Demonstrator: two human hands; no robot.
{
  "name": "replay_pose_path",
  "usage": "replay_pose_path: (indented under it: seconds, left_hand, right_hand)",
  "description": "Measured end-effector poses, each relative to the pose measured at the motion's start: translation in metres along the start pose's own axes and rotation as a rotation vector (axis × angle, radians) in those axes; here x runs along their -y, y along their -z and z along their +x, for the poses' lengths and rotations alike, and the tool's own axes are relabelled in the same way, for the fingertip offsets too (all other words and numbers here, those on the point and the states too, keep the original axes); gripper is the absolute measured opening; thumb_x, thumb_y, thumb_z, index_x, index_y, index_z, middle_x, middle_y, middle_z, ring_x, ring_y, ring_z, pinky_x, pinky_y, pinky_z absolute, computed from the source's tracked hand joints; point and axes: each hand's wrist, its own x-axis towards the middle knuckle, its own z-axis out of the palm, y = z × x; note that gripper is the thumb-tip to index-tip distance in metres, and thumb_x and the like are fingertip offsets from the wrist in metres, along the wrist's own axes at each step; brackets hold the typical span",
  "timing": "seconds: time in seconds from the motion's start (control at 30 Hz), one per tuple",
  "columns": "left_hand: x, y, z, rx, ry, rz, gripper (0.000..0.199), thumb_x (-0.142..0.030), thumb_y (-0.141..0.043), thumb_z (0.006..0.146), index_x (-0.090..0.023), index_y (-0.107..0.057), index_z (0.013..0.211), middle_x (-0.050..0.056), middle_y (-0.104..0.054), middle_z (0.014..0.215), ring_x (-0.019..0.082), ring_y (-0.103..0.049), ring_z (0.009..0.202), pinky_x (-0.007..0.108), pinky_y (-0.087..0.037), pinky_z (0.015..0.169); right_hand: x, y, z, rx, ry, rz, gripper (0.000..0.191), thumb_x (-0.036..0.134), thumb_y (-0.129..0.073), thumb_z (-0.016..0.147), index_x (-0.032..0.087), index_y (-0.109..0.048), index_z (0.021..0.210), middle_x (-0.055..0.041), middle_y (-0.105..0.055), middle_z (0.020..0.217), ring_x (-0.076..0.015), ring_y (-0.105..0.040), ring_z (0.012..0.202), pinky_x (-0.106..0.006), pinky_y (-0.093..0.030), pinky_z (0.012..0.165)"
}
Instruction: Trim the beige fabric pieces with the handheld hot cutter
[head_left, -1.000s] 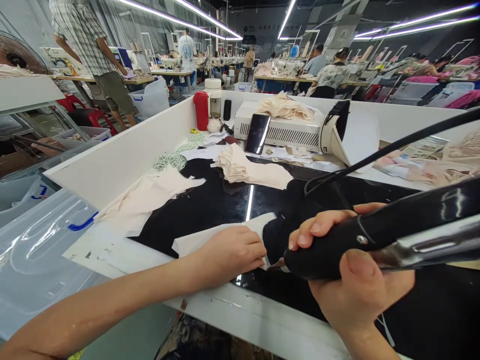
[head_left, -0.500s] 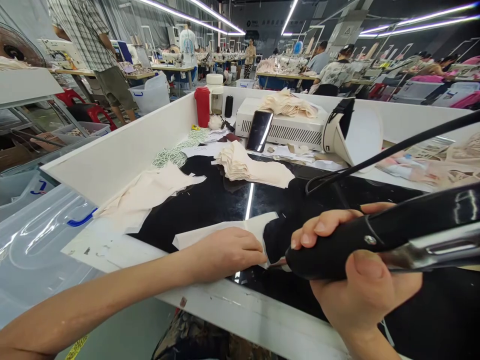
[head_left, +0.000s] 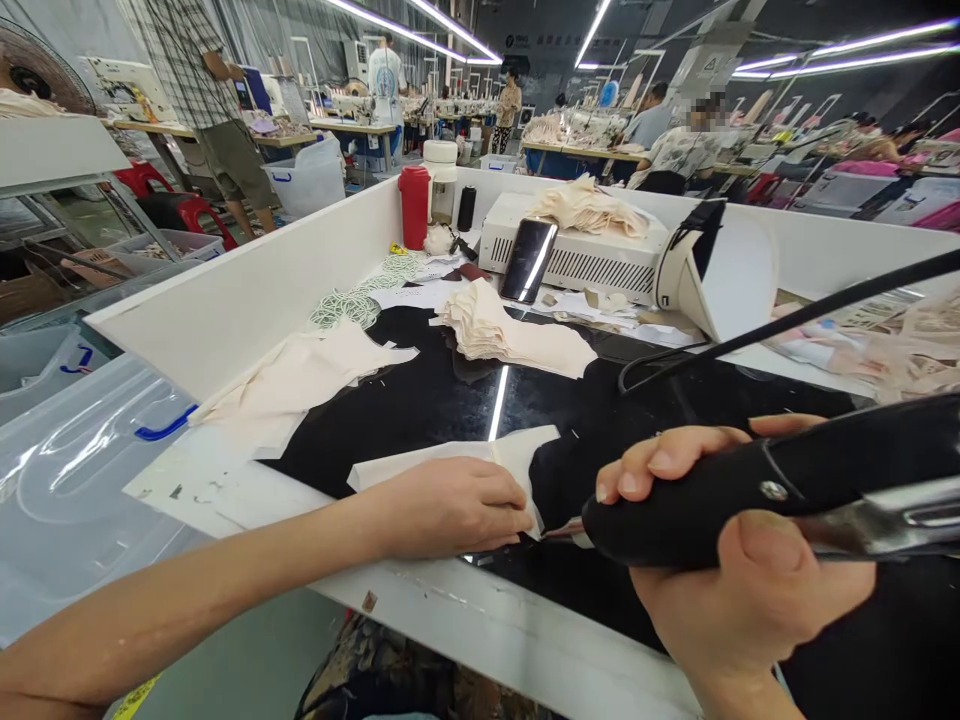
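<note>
A cream fabric piece (head_left: 420, 461) lies on the black glossy worktop (head_left: 405, 410) near its front edge. My left hand (head_left: 457, 505) rests over it, fingers together and curled at its right end; the thumb is hidden. A black hand-held tool (head_left: 675, 520) with a metal lever and a narrow metal tip is in the grasp of my right hand (head_left: 757, 570), fingers over the top and thumb at the lever side. The tip points left and is at the fabric's lower right corner, close to my left fingertips. Whether it touches the cloth I cannot tell.
Behind lie a stack of cream pieces (head_left: 510, 335) and more cream cloth (head_left: 307, 375) at left. A phone (head_left: 529, 262) leans on a white vented box (head_left: 585, 255). A black cable (head_left: 795, 318) crosses at right. White side walls (head_left: 247, 265) border the worktop; co-workers are beyond.
The view has shifted slightly. My right hand and the tool have moved a little to the right and down in view. My left hand stays on the fabric piece.
</note>
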Motion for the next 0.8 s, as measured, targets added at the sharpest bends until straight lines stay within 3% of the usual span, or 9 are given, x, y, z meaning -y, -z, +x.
replay_pose_path:
  seconds: [0.8]
  left_hand:
    - [-0.0004,0.0009,-0.0004,-0.056,-0.010,-0.042,0.015,-0.020,-0.067,0.119,-0.017,-0.081,0.114,0.009,-0.083,0.115,0.020,-0.079,0.107,0.030,-0.062,0.106]
  right_hand:
    - [-0.0002,-0.0007,0.0018,-0.001,-0.008,0.000,0.052,0.045,-0.102,0.075,0.031,-0.067,0.112,0.0082,-0.069,0.075,-0.0194,-0.065,0.053,-0.030,-0.053,0.043]
